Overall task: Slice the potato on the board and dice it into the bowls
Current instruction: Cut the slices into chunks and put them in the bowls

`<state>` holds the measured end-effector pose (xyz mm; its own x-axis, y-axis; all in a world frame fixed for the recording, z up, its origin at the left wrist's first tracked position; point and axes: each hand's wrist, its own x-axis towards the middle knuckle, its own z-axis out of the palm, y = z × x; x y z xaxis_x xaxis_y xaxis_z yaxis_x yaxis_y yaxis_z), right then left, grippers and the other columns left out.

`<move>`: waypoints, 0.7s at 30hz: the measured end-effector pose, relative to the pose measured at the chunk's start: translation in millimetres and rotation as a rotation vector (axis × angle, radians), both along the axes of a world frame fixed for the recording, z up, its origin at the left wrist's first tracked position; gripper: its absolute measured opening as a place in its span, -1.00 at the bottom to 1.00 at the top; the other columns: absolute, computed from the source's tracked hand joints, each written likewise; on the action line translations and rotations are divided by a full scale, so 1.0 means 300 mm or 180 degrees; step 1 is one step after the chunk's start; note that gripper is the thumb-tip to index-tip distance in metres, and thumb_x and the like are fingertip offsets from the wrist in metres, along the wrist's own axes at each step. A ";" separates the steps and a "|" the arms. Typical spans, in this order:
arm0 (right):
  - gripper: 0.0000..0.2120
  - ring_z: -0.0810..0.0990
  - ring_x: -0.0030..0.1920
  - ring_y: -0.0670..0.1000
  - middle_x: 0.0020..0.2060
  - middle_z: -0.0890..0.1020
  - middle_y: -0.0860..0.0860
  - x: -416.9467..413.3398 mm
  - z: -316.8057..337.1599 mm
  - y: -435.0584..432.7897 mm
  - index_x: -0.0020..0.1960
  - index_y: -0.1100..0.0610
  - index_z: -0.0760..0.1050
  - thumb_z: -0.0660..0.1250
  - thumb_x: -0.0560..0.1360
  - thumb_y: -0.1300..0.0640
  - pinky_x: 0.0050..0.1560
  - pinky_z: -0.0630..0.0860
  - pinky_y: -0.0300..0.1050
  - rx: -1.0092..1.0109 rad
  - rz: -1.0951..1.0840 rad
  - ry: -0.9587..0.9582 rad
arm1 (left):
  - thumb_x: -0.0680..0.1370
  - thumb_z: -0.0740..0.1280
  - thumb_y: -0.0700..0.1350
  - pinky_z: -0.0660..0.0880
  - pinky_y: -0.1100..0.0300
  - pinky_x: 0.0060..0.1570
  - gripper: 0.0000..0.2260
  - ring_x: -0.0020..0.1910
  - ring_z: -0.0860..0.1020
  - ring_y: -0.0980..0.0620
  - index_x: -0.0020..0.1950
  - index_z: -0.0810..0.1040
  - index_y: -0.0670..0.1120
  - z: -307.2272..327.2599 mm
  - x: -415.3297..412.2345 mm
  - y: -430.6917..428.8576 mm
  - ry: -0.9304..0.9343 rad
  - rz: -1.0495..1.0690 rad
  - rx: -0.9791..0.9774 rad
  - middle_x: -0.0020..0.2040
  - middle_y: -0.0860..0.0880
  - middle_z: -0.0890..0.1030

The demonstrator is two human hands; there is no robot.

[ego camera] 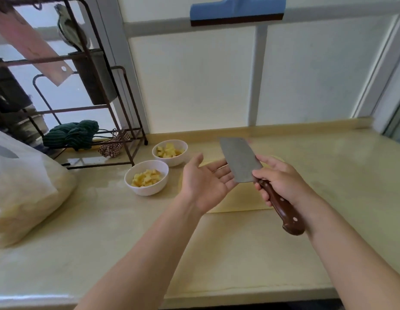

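Your right hand (pixel 281 177) grips the dark brown riveted wooden handle (pixel 281 209) of a broad steel cleaver (pixel 240 162). The fingers wrap round the handle just below the blade, and the thumb lies at the blade's heel. The blade tilts up and away from you, with its flat side towards the camera.

Your left hand (pixel 205 184) is spread wide, palm up and holding nothing. Its fingertips pass behind the lower edge of the blade, and you cannot tell whether they touch the steel. Both hands hover above the pale yellow cutting board (pixel 239 200), which lies on the cream countertop (pixel 105 220).

The potato is already in yellow cubes. One heap (pixel 146 177) fills the nearer white round bowl (pixel 147 190), and another (pixel 168 151) sits in the farther white round bowl (pixel 174 161). The two bowls stand just beside each other on the counter, left of the board.

Behind them is a dark metal wire rack (pixel 118 104) with a crumpled green striped cloth (pixel 73 134) on its lowest shelf. A translucent white plastic bag (pixel 22 186) slumps at the far left.
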<state>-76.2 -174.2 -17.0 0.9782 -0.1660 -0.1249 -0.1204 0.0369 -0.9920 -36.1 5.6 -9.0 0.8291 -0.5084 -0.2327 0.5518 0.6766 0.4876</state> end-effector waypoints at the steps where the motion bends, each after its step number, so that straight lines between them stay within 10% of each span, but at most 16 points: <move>1: -0.47 0.42 -0.59 0.01 -0.45 0.55 0.08 -0.004 -0.006 -0.032 0.54 -0.03 0.39 0.31 0.62 0.29 -0.57 0.35 -0.23 -0.0046 -0.0071 0.0025 | 0.66 0.06 0.10 0.50 -0.17 0.20 -0.43 0.18 0.57 -0.36 0.32 0.37 -0.41 -0.006 0.000 -0.015 0.0010 -0.0003 0.0093 0.20 -0.42 0.55; 7: -0.43 0.46 -0.56 0.05 -0.42 0.58 0.11 -0.019 -0.024 -0.177 0.50 -0.09 0.41 0.31 0.57 0.33 -0.54 0.42 -0.17 -0.0684 -0.0200 0.0207 | 0.61 0.21 -0.11 0.62 -0.05 -0.05 -0.71 -0.06 0.62 -0.25 0.17 0.49 -0.31 -0.053 0.039 -0.068 -0.0134 0.0386 0.1278 -0.01 -0.29 0.61; 15: -0.54 0.49 -0.55 0.05 -0.41 0.61 0.11 0.023 -0.018 -0.212 0.41 0.02 0.36 0.31 0.56 0.30 -0.51 0.45 -0.14 -0.1066 0.0151 0.0530 | 0.55 0.30 -0.26 0.63 0.10 -0.15 -0.88 -0.18 0.64 0.00 0.05 0.58 -0.13 -0.092 0.063 -0.053 -0.1796 0.0832 0.3407 -0.05 -0.18 0.65; 21: -0.59 0.51 -0.54 0.04 -0.33 0.61 0.16 0.040 -0.046 -0.228 0.36 0.07 0.35 0.29 0.55 0.29 -0.52 0.47 -0.13 -0.1320 0.0076 0.0646 | 0.55 0.30 -0.25 0.56 0.31 -0.31 -0.84 -0.26 0.62 0.08 0.11 0.56 -0.13 -0.125 0.089 -0.029 -0.1988 0.0919 0.3544 -0.02 -0.20 0.64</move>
